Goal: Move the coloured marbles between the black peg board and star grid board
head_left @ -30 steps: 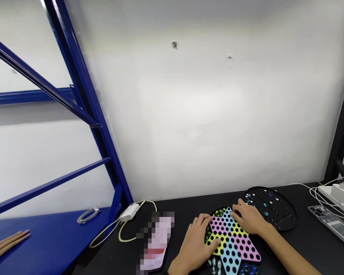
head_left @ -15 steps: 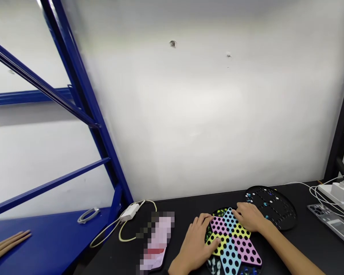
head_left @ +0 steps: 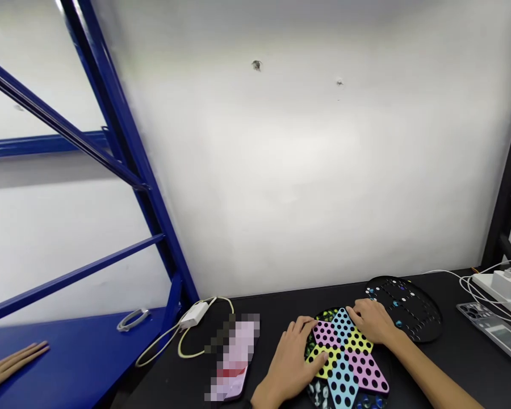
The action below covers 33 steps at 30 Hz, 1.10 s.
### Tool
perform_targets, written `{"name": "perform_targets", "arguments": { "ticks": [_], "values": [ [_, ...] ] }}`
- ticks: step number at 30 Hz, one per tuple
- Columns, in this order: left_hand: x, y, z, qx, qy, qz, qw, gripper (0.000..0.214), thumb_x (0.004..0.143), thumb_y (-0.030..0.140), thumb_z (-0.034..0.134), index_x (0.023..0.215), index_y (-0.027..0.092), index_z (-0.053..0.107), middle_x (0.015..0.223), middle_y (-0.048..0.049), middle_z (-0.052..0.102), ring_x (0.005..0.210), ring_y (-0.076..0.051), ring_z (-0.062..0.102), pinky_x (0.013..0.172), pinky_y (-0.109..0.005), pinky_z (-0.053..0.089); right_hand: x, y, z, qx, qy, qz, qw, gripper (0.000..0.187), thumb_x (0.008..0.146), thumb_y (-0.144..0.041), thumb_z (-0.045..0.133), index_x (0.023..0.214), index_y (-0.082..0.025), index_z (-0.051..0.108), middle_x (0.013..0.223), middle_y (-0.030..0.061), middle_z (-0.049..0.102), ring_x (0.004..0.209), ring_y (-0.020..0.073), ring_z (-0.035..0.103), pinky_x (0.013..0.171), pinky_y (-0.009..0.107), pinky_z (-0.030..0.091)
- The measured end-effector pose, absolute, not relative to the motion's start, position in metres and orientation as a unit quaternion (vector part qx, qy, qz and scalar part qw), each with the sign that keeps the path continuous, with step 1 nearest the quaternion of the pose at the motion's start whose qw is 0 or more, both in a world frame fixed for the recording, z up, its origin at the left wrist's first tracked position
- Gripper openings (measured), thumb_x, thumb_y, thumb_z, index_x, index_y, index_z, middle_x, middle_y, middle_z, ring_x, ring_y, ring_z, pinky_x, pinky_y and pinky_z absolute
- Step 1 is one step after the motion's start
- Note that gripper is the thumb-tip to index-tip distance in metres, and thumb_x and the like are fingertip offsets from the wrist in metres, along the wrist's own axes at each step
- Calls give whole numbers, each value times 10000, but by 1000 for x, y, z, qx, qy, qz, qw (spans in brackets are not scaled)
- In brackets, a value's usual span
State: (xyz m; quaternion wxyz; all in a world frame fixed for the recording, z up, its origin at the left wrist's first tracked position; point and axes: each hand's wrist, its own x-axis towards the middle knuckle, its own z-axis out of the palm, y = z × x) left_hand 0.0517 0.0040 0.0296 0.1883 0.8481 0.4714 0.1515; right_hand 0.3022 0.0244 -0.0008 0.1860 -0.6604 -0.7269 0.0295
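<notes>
Both hands (head_left: 292, 360) (head_left: 372, 321) touch the star board (head_left: 344, 351) (phone (head_left: 238, 358) pixelated).

The left hand (head_left: 293, 359) hides part of the star-shaped board (head_left: 344, 353).

1. Legible text, brands, numbers, signs: none.
2. Pink rectangular phone with dark edge (head_left: 237, 360): display pixelated, red patch visible, characters unreadable.
3. White elongated plastic power strip (head_left: 486, 280): blue-marked area near frame edge, too small to read.
4. Grey flat rectangular device (head_left: 491, 329): pale panel, details unresolved.
</notes>
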Motion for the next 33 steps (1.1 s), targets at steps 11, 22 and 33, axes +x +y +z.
{"name": "perform_targets", "arguments": {
  "ticks": [11, 22, 33],
  "values": [
    [52, 2, 28, 844, 479, 157, 186, 543, 829, 497, 589, 1323, 287, 506, 1351, -54, 501, 1186, -283, 489, 1015, -402, 402, 302, 23, -4, -669, -718, 25, 190, 559, 975, -398, 329, 504, -195, 553, 708, 57, 656, 645, 166, 594, 595, 280, 315],
    [52, 4, 28, 846, 473, 159, 187, 572, 845, 581, 545, 1335, 287, 513, 1346, -62, 503, 1181, -285, 495, 1031, -400, 395, 301, 25, -6, -681, -695, 46, 227, 500, 929, -308, 377, 454, -195, 485, 647, 49, 617, 598, 145, 554, 568, 270, 298],
    [52, 5, 29, 843, 480, 150, 190, 559, 839, 539, 564, 1337, 291, 505, 1368, -51, 494, 1196, -283, 491, 1037, -397, 398, 344, 39, -2, -714, -580, 85, 382, 511, 888, -371, 350, 396, -233, 367, 459, -9, 407, 499, 134, 411, 518, 264, 295]
  ]
}}
